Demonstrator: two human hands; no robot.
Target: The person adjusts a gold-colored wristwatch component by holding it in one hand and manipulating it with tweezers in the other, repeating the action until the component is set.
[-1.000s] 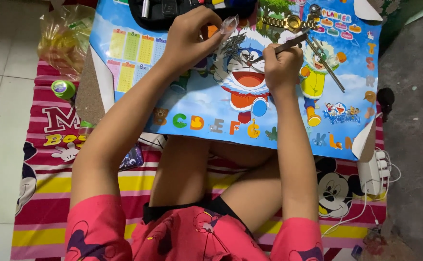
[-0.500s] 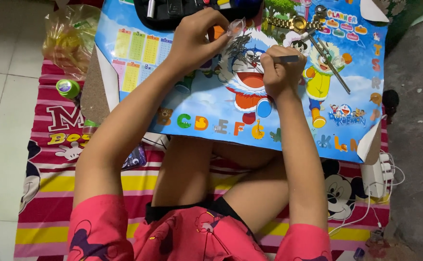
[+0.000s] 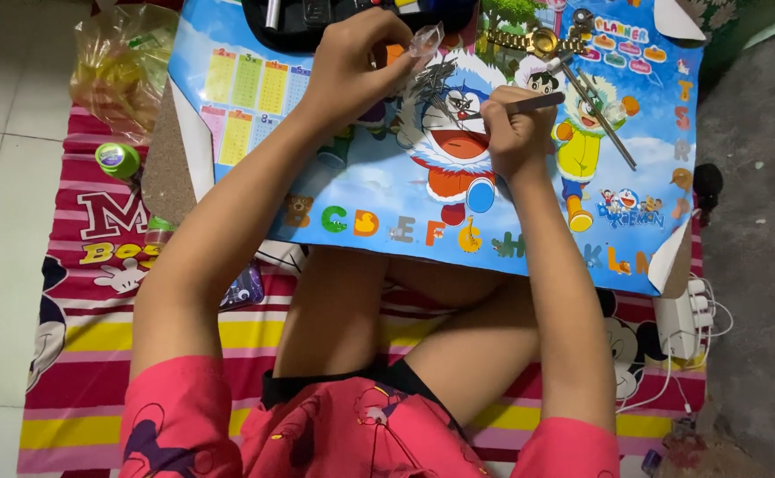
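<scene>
The left hand (image 3: 352, 66) sits toward twelve o'clock on the cartoon-printed board (image 3: 254, 168), its fingers pinched closed around a small clear plastic bag (image 3: 426, 41) that sticks out toward one o'clock from the fingertips. Just at three o'clock of it, the right hand (image 3: 513, 133) is curled tight around a slim dark tool (image 3: 529, 104), whose handle points toward three o'clock while its tip reaches toward nine o'clock, meeting a cluster of small grey metal parts (image 3: 431, 81) lying on the board between the two hands. The exact nature of those parts is too small to tell. At one o'clock from the right hand lie a gold-coloured watch band (image 3: 516, 42) and a long thin metal tool (image 3: 601, 122) resting aslant. A black case (image 3: 294, 35) sits at the board's twelve o'clock edge, partly behind the left hand. Off the board at ten o'clock are a crumpled clear bag (image 3: 122, 66) and a green tape roll (image 3: 118, 159) on the striped mat (image 3: 86, 327); a white power strip (image 3: 675, 319) lies at four o'clock
</scene>
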